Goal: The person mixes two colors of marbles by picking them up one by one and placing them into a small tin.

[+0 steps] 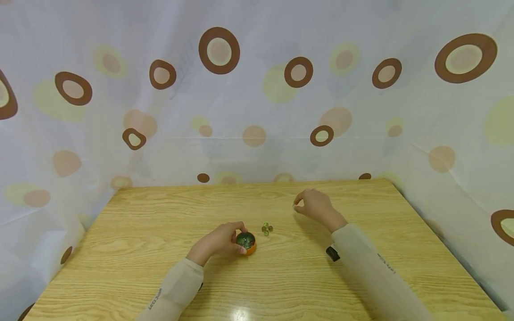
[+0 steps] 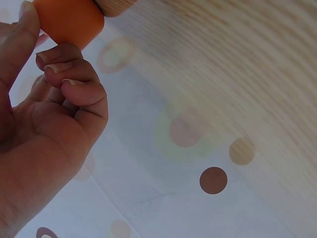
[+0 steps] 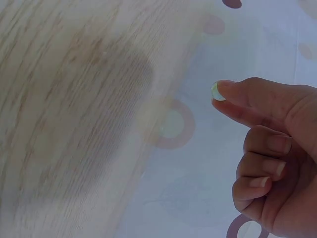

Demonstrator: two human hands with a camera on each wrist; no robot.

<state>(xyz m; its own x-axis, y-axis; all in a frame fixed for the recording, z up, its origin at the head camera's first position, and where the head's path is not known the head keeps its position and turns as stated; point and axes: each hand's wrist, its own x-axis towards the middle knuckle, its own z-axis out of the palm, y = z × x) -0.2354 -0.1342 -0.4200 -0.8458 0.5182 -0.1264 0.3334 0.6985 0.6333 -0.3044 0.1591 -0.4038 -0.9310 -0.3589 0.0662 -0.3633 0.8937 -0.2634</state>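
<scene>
My left hand (image 1: 218, 240) grips a small orange cup (image 1: 251, 251) by its rim, thumb on the near side and a finger on the far side. The cup's inside looks dark green and glossy. In the left wrist view only its smooth orange outer wall (image 2: 72, 22) shows. Just right of the cup lies a cluster of several small greenish glass marbles (image 1: 267, 229) on the table. Beyond them to the right, my right hand (image 1: 316, 206) is raised over the tabletop. Its thumb and forefinger pinch a pale green glass marble (image 3: 217, 91), mostly covered by the fingertips; the other fingers curl inward.
Both hands work over a light wood-grain table (image 1: 160, 214). A white curtain (image 1: 257, 102) with brown and yellow circles stands behind the table's back edge and along both sides. A dark wrist strap (image 1: 332, 253) shows under the right sleeve.
</scene>
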